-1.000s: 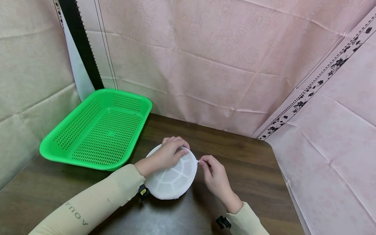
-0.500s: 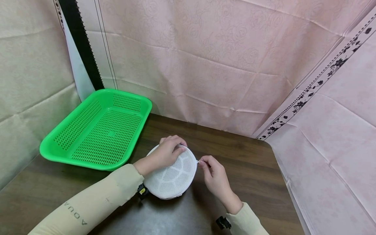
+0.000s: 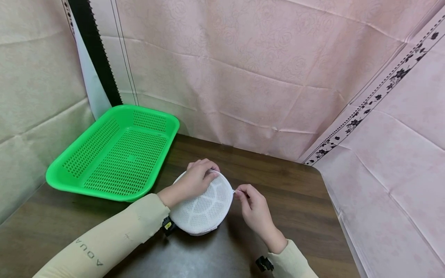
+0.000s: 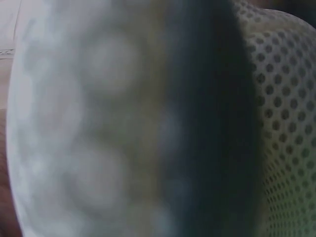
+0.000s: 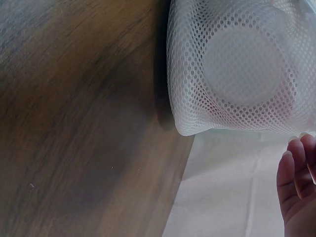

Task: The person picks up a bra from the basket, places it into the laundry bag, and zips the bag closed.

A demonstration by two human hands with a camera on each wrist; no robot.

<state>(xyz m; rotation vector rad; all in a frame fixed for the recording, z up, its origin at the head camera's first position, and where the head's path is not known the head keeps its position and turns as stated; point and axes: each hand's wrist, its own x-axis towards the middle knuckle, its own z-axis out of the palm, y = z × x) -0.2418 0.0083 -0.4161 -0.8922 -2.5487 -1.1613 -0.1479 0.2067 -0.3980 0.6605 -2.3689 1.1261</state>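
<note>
A round white mesh laundry bag [image 3: 198,216] stands on the wooden table, its flat top ringed by a white rim. My left hand [image 3: 194,181] grips the far edge of this rim, thumb on the mesh and fingers over the side. At the rim's right side, the thumb and fingertips of my right hand [image 3: 256,210] pinch a small white zipper pull [image 3: 234,191]. Honeycomb mesh of the bag [image 5: 197,74] and a pale round disc pattern show in the right wrist view. Blurred bag fabric [image 4: 286,98] fills the left wrist view, where the hand is hidden.
A green perforated plastic basket [image 3: 132,158] stands at the back left, near my left forearm. Pinkish cloth [image 3: 243,77] hangs behind the table and along both sides. The wooden tabletop [image 3: 295,193] ends on the right at the pale cloth.
My left hand has shifted slightly left and away along the rim, and the bag has turned or tilted a little with it. The right hand stays nearly still at the zipper pull.
</note>
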